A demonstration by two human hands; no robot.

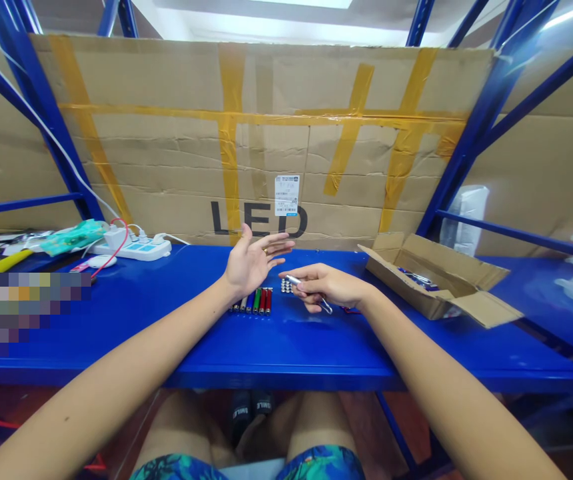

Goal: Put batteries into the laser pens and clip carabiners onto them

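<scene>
- Checking the head view: left hand [250, 265] open and empty, fingers spread, apart from the right hand [329, 288].
- Right hand pinches a silver penlight [292, 280] above the blue steel shelf [286, 353].
- Risk — a loose pinch could drop it, scattering the coloured penlights [251, 301] and stacked silver cells [286, 285].

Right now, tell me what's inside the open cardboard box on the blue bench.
Inside the open cardboard box, a few slim metal-and-blue items lie together; the box's near wall hides the lower floor, so anything beneath or beside them cannot be seen.
</scene>
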